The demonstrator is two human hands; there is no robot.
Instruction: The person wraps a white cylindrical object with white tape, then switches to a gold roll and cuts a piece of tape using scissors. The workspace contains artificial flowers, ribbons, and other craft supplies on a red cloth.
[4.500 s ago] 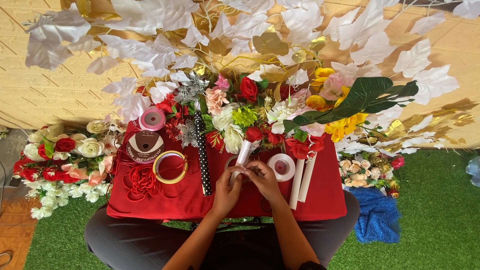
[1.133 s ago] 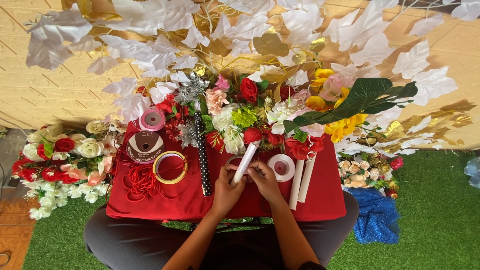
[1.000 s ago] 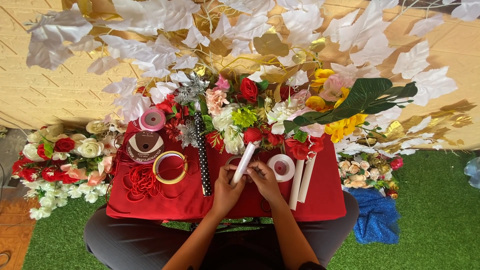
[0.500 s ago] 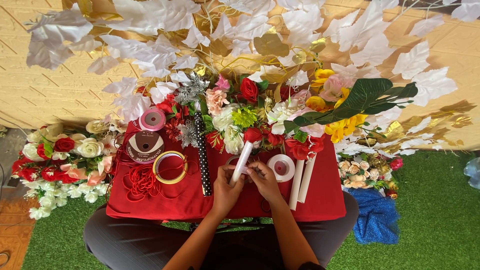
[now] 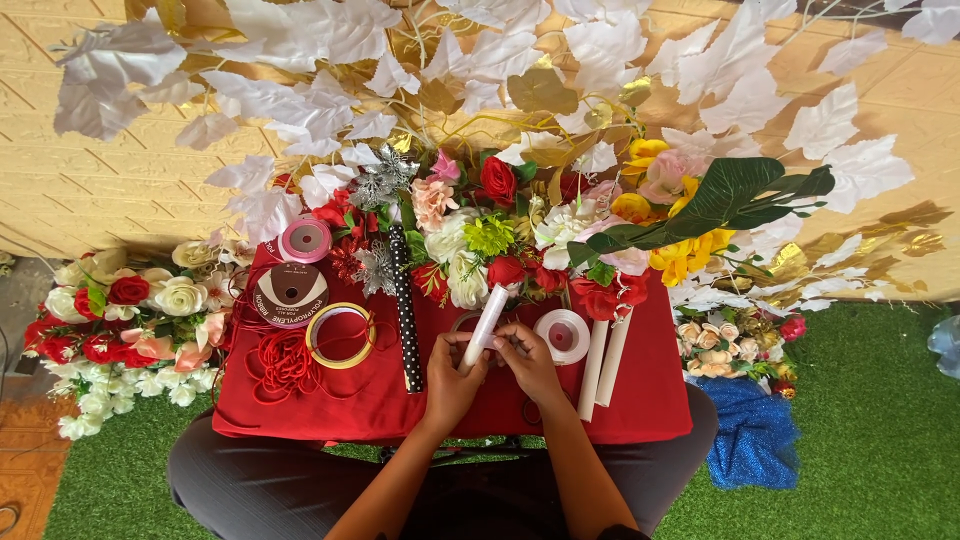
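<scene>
My left hand (image 5: 452, 372) grips the lower end of a white rolled tube (image 5: 486, 322) that points up and away over the red cloth (image 5: 380, 392) on my lap. My right hand (image 5: 527, 358) sits beside it, fingers pinched on the tube's near end. A white tape roll (image 5: 562, 336) lies just right of my right hand. Two more white tubes (image 5: 603, 362) lie side by side further right. A black dotted stick (image 5: 405, 310) lies left of my left hand.
A pink ribbon spool (image 5: 305, 240), a brown spool (image 5: 291, 293), a gold tape ring (image 5: 340, 335) and tangled red cord (image 5: 284, 364) sit on the cloth's left. Artificial flowers (image 5: 490, 215) crowd the far edge. A bouquet (image 5: 120, 320) and blue glitter fabric (image 5: 752, 440) lie on green turf.
Earlier both hands held the tube low and short near the cloth; it has since been raised and tilted away, and it barely moved in the last second.
</scene>
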